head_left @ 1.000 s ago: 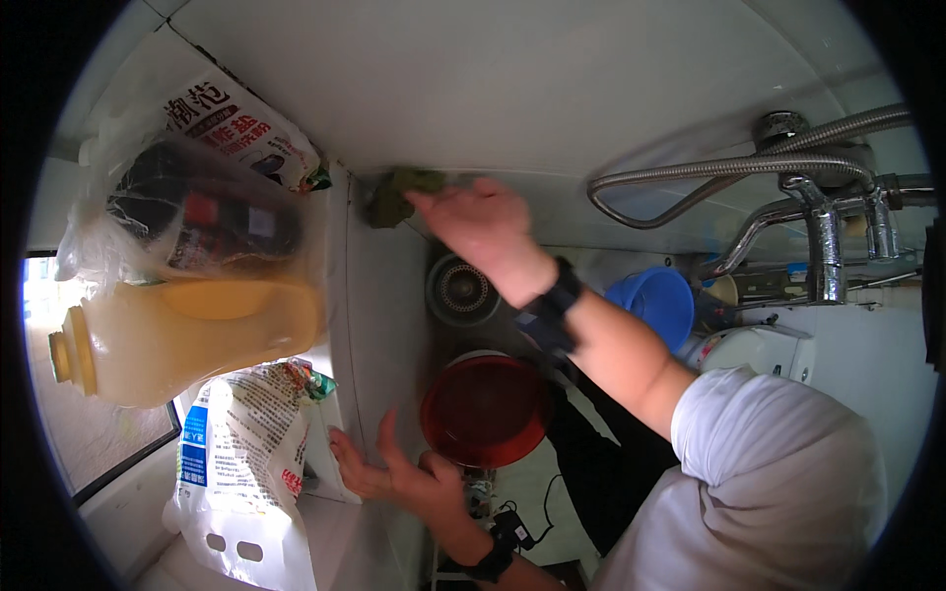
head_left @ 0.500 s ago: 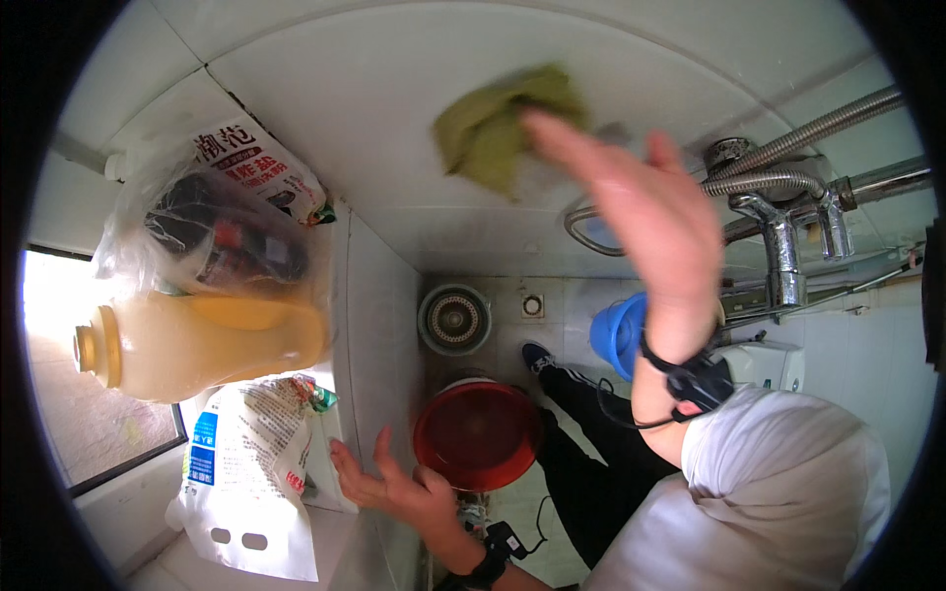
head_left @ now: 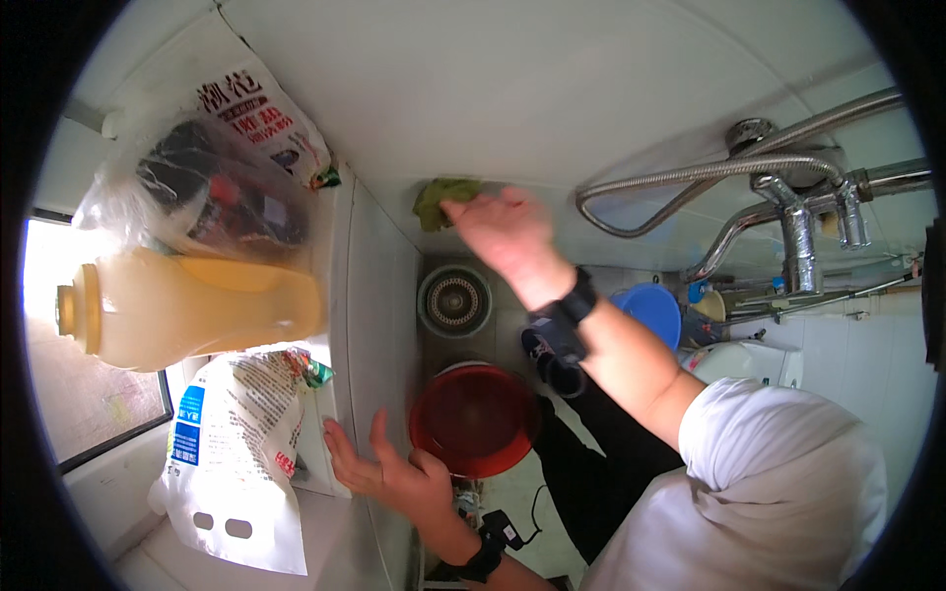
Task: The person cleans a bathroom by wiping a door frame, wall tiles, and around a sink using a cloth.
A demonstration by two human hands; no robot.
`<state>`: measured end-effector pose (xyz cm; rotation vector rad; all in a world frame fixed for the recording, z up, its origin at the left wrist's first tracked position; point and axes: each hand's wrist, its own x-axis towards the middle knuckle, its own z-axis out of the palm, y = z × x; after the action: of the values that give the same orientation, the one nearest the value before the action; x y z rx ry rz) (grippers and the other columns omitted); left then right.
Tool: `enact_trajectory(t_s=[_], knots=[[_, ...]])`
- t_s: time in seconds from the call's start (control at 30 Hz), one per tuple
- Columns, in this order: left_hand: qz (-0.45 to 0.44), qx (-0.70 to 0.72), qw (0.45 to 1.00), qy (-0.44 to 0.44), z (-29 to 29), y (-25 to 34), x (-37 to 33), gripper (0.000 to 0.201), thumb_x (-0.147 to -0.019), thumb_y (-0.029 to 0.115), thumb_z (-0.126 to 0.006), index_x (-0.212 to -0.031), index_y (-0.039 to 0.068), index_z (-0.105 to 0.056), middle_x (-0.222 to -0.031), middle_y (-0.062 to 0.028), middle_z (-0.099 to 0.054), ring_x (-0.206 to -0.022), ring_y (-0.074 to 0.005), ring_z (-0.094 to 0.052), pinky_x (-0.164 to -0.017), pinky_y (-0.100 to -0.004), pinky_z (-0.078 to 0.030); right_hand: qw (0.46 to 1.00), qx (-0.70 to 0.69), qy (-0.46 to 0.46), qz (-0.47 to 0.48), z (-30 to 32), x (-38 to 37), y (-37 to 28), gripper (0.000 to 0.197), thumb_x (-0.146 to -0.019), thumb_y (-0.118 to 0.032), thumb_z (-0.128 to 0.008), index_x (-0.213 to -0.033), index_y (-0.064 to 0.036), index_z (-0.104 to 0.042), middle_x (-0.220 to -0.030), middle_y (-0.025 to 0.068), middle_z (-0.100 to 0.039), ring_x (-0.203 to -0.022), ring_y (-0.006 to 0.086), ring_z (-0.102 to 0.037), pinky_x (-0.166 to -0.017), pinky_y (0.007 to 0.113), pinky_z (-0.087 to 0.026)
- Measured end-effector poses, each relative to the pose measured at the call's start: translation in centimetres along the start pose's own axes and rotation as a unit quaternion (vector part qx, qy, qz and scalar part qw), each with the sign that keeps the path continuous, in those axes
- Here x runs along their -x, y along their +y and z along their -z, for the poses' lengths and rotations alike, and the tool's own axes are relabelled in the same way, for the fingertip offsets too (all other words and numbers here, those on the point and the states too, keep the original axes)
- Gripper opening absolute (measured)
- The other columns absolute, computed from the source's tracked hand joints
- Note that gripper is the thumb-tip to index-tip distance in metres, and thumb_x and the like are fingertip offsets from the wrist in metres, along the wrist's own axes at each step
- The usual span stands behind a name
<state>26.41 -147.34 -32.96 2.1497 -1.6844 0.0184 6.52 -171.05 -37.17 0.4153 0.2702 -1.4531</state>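
My right hand (head_left: 505, 236) presses an olive-green cloth (head_left: 440, 203) against the white tiled wall (head_left: 473, 108), low down near the corner; its fingers are partly hidden behind the cloth and slightly blurred. A black band with a small device (head_left: 562, 320) sits on that wrist. My left hand (head_left: 399, 481) is empty, its fingers spread, and the fingertips rest at the edge of the window ledge (head_left: 342, 394). Below it on the floor stands a red basin (head_left: 473, 422).
On the ledge at left are a yellowish jug (head_left: 197, 305), a clear bag with dark contents (head_left: 222, 192) and a white printed pouch (head_left: 241, 443). A metal hose (head_left: 709, 175) and faucet (head_left: 800, 246) jut out at right. A blue bucket (head_left: 650, 313) and a round grey basin (head_left: 455, 301) stand lower down.
My right hand has moved the cloth left and down along the wall, toward the corner. My left hand has stayed by the ledge, still spread. The whole view has shifted slightly.
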Motion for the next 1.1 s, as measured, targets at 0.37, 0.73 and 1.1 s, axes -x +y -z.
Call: enact_trajectory(t_s=[0.37,0.73,1.1], knots=[[0.022,-0.014,1.000,-0.016,0.0,-0.1,0.2,0.062,-0.062,0.002,-0.048,-0.121,0.006,-0.066,-0.154,-0.0204,-0.035,-0.143,-0.0412,-0.030,-0.116,-0.0539,-0.022,0.979,0.166,-0.109,0.036,-1.6,1.6,6.0,0.065,-0.096,-0.033,-0.045,-0.147,0.0034,-0.029,-0.150,0.0153,-0.039,-0.140,0.0273,-0.034,-0.121,0.042,-0.017],[0.006,-0.028,1.000,-0.006,-0.6,0.4,-0.4,0.060,-0.064,0.007,-0.047,-0.121,0.005,-0.068,-0.152,-0.0267,-0.035,-0.142,-0.0422,-0.031,-0.114,-0.0553,-0.022,0.797,0.550,-0.213,0.133,1.7,1.0,14.9,0.069,-0.104,-0.027,-0.031,-0.155,0.0092,-0.002,-0.167,0.0197,0.002,-0.155,0.0254,0.002,-0.124,0.032,-0.002],[0.014,0.030,0.999,-0.030,-1.1,2.3,-1.0,0.054,-0.067,0.004,-0.044,-0.116,-0.004,-0.066,-0.153,-0.0303,-0.028,-0.145,-0.0450,-0.023,-0.116,-0.0570,-0.020,0.836,0.523,0.143,-0.090,22.9,-13.1,9.4,0.079,-0.101,-0.052,-0.032,-0.159,-0.0024,-0.012,-0.165,0.0193,-0.015,-0.149,0.0336,-0.021,-0.122,0.036,-0.014]])
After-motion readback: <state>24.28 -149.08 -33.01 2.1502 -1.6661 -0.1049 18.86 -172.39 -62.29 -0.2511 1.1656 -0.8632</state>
